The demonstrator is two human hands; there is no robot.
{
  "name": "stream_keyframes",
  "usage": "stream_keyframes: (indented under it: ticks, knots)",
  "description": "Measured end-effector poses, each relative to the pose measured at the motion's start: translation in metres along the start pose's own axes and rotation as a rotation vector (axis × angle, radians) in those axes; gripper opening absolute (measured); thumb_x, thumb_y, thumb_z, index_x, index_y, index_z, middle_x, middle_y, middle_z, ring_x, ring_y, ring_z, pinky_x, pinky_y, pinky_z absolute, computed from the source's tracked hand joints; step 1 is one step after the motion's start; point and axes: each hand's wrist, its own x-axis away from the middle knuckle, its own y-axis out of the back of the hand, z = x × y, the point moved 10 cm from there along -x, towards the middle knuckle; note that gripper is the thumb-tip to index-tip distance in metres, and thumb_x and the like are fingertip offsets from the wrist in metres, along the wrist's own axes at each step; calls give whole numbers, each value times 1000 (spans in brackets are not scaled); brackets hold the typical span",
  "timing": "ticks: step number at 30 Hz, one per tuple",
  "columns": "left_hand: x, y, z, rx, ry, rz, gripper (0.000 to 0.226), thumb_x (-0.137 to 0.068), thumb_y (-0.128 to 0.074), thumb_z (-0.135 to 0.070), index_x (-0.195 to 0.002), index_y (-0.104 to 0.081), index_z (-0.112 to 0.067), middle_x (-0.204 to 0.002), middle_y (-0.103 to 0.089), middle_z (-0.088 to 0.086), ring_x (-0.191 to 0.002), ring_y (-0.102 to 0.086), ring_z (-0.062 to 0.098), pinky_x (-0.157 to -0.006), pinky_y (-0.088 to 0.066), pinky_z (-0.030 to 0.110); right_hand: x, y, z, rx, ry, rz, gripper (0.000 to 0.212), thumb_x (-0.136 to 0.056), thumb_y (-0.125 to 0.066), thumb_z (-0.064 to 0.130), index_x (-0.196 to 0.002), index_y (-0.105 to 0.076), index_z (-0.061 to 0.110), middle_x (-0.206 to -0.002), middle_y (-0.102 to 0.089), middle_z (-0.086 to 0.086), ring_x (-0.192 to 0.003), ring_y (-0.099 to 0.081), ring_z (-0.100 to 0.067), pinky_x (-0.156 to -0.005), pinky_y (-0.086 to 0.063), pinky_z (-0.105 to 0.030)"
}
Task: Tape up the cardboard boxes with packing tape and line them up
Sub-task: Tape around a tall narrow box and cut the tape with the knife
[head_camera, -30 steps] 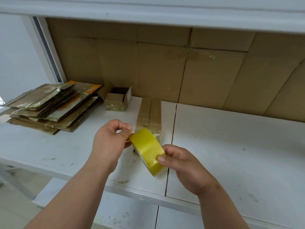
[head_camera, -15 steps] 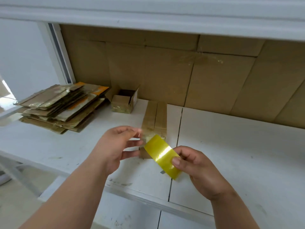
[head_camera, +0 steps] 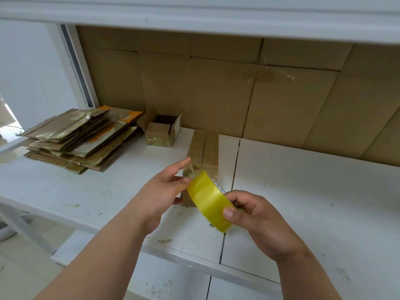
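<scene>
Holding the yellow tape roll (head_camera: pixel 211 201) tilted above the tabletop (head_camera: pixel 303 191), head view: right hand (head_camera: pixel 257 221) has its grip curled round the roll, thumb on the outer face, probably to steady it, while left hand (head_camera: pixel 164 189) has fingers nearly straight, tips at the roll's upper edge with a clear strip rising there, likely peeling the free end. Long closed cardboard box (head_camera: pixel 204 150) lies just behind the roll; small box (head_camera: pixel 161 132), flaps open, interior dark so contents unclear, sits beside the flattened cardboard stack (head_camera: pixel 82 139).
</scene>
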Motion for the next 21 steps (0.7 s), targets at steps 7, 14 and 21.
stream_keyframes:
  ticks: [7,14,21]
  knots:
    - [1,14,-3,115,-91,-152,42,-98,-54,-5,-131,-58,-31,-96,-77,1,-90,-71,17,-90,-53,37,1,3,-3,-82,-10,4,42,-76,-73,40,-100,-71,5,-99,-65,-30,-93,-60,-49,-82,-47,-43]
    - [0,31,-4,330,-37,-204,45,-100,-52,-5,-141,-52,-23,-98,-76,9,-92,-71,27,-86,-57,42,3,4,-9,-142,-25,31,58,-69,-82,51,-100,-72,4,-102,-64,-35,-94,-59,-51,-81,-48,-40]
    - [2,5,-14,-73,-33,-9,62,-94,-63,-10,-149,-38,-29,-99,-76,-3,-102,-69,13,-93,-53,35,3,-4,-9,-87,-48,85,55,-66,-83,56,-96,-75,12,-88,-68,-8,-83,-61,-20,-75,-47,-29]
